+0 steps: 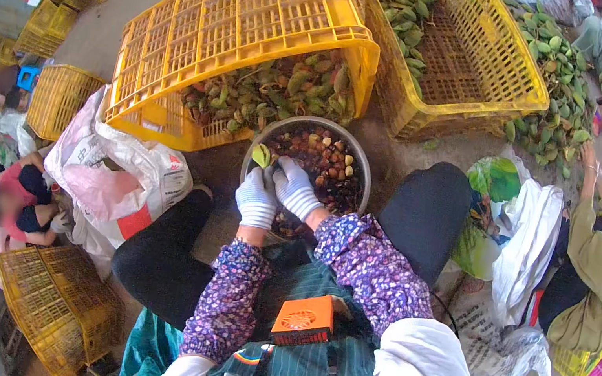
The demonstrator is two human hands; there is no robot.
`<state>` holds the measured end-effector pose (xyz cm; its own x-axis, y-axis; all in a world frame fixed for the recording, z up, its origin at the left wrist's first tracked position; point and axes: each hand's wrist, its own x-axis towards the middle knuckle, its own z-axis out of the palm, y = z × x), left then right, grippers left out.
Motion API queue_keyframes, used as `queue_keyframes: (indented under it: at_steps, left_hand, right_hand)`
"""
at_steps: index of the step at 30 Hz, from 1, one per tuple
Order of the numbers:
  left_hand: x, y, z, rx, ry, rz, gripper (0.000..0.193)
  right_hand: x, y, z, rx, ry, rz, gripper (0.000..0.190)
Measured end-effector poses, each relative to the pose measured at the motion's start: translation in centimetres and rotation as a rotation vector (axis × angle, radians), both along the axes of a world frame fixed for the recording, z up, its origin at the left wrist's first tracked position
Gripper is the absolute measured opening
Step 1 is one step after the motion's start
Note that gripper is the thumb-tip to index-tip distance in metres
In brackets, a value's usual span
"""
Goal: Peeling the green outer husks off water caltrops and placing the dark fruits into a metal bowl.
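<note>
Both of my hands wear white gloves with grey-blue stripes and meet over a metal bowl (367, 178) between my knees. My left hand (257, 198) grips a split green pod (261, 155) at its fingertips, above the bowl's left side. Close against it, my right hand (297, 188) has bent fingers that touch or nearly touch the left ones; whether they pinch anything is hidden. Inside the bowl are several peeled brown and cream kernels (333, 163) among dark red-brown bits.
Beyond the bowl, a yellow plastic crate (232, 27) lies tipped on its side, spilling green-brown pods (275, 91). Another crate (469, 111) stands upright at right, beside heaped green pods (555, 93). A woven sack (156, 164) sits left. Other people work at both sides.
</note>
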<state>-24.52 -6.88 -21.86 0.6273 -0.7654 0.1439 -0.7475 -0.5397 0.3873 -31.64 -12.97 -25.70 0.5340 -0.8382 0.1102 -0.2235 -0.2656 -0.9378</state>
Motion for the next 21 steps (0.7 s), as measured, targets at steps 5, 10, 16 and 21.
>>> queue_keyframes:
  at_steps: [5,10,16,21]
  left_hand:
    - [-2.2,-0.6,-2.1,0.020,0.124,-0.088,0.017]
    - [-0.7,0.1,-2.2,-0.250,0.275,-0.050,0.023]
    - [2.9,1.2,-2.4,-0.324,0.468,0.010,0.025]
    - [1.1,1.0,-1.7,-0.338,0.270,-0.198,0.022]
  right_hand:
    - [-0.3,-1.1,-4.6,0.969,-0.486,-0.022,0.039]
    - [0.1,-0.7,-1.3,0.657,-0.198,0.007,0.028]
    - [-2.1,-1.8,3.3,1.051,-0.214,-0.044,0.015]
    - [-2.4,-5.1,0.6,0.197,0.592,0.285,0.036]
